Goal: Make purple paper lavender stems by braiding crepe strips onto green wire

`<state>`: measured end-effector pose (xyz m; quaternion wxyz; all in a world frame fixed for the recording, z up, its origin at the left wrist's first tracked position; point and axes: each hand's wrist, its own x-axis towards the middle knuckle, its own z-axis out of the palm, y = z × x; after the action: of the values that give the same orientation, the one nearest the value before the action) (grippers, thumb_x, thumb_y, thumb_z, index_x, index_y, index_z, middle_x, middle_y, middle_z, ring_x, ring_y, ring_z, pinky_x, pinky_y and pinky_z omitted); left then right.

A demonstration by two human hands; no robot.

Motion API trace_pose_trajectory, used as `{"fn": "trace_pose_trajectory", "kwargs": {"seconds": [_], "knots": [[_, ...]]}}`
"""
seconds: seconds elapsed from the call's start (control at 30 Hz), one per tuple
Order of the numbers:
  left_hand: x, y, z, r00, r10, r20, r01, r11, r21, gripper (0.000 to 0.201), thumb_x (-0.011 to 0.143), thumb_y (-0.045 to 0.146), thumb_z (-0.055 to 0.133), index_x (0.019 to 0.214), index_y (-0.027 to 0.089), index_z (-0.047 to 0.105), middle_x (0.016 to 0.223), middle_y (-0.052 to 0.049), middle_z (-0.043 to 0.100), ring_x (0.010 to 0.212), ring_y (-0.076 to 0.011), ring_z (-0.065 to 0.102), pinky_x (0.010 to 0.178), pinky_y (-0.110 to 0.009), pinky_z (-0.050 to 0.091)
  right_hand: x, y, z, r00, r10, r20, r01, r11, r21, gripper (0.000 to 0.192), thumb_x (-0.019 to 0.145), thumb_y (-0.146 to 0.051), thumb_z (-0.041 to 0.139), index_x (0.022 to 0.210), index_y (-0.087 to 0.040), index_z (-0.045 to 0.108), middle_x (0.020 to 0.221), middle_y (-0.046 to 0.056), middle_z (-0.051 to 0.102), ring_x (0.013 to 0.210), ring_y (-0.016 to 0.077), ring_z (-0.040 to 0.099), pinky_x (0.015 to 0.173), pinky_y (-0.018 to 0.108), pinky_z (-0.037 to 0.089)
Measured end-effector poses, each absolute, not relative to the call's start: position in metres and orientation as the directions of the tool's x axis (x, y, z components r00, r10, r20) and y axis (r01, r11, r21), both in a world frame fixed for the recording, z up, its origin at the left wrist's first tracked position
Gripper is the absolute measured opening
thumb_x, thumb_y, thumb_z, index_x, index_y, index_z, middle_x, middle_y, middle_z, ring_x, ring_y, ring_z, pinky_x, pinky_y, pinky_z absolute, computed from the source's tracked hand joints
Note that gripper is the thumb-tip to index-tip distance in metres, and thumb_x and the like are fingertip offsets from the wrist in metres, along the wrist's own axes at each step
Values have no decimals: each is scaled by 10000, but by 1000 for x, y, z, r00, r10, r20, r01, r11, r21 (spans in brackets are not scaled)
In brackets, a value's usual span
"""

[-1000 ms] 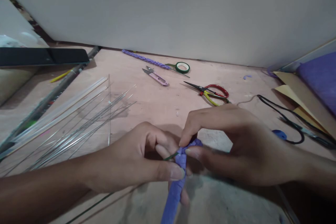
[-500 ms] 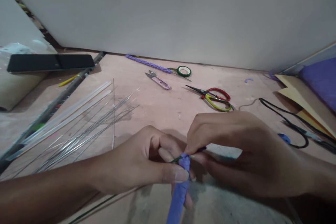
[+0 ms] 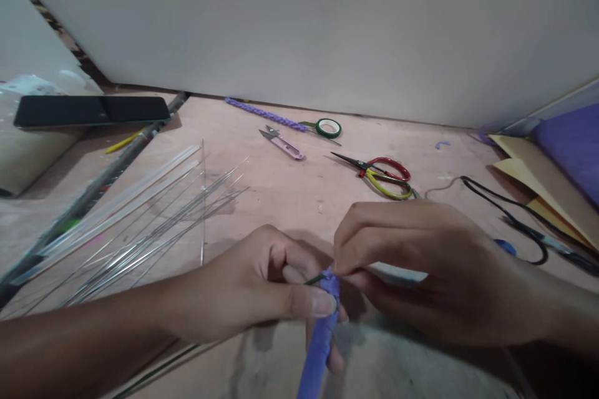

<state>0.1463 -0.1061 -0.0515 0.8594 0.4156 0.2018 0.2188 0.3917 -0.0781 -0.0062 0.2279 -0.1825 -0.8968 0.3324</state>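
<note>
Far left: black phone [image 3: 91,111] on a raised block, then a fan of thin steel wires [image 3: 154,230] and clear plastic rods [image 3: 121,199] on the pink tabletop [image 3: 281,187]. Left hand [image 3: 253,287] is closed in a pinch, thumb pressed on the top end of a purple paper-wrapped stem [image 3: 321,336], with a thin green wire [image 3: 314,278] poking out beside the fingertips. Right hand [image 3: 421,268] is closed too, fingertips pinching the same top end from the other side. Progress, judging by this: the lower length looks wrapped, the tip is still being worked. The stem's long axis runs from the bottom edge up and away, slightly right; its tip points away from the person. Farther back: thread snips [image 3: 282,141], green tape roll [image 3: 328,128], red-and-yellow scissors [image 3: 381,173]. Far right: black cable [image 3: 510,215], purple paper [image 3: 573,143].
</note>
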Motion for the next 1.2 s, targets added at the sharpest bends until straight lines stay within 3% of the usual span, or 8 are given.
{"fn": "trace_pose_trajectory", "kwargs": {"seconds": [0.1,0.23,0.43,0.63,0.8,0.97,1.2], "knots": [[146,-107,-55,827,536,-170,-194,555,809,184,1028,290,758,979,150,868,756,-72,793,677,-196,807,645,-247,625,390,-78,-5,-822,495,281,165,679,-715,100,976,-64,686,999,-143,744,930,15,694,792,77,663,688,189,506],[146,-109,-56,806,555,-205,-187,567,802,200,1003,292,782,879,141,824,942,-55,758,727,-164,807,769,-267,639,388,-77,-5,-799,533,279,161,637,-754,36,947,-107,750,944,-142,742,942,13,667,777,77,639,705,205,508],[146,-108,-54,803,543,-245,-127,558,820,273,1002,396,797,906,141,808,740,-70,813,655,-171,782,695,-239,587,387,-74,-6,-769,589,247,231,617,-752,56,994,-137,740,961,-181,734,902,16,716,830,128,662,765,248,517],[147,-107,-57,802,543,-249,-134,570,810,250,980,384,826,921,141,826,788,-75,837,664,-172,793,743,-258,602,385,-76,-5,-785,617,56,300,457,-837,124,1068,-192,646,981,-177,733,749,-18,759,682,103,676,686,222,530],[145,-107,-61,836,526,-157,-186,541,820,209,1027,332,775,964,141,830,818,-91,847,643,-145,775,638,-198,512,386,-80,-4,-748,654,112,283,467,-838,90,1029,-193,706,961,-165,756,754,-29,765,665,81,673,670,189,539],[144,-105,-60,824,528,-204,-142,543,828,225,1024,369,776,988,155,837,822,-105,863,636,-145,762,618,-196,483,386,-79,-2,-756,644,117,294,493,-819,109,1028,-201,706,935,-171,756,778,-22,753,698,92,668,697,209,540],[144,-104,-60,842,514,-162,-153,515,843,225,1040,362,756,1013,146,812,777,-93,841,627,-158,764,569,-197,473,388,-77,-7,-769,613,180,220,519,-826,19,977,-125,763,971,-138,775,821,-10,727,752,96,650,739,230,522]]}}
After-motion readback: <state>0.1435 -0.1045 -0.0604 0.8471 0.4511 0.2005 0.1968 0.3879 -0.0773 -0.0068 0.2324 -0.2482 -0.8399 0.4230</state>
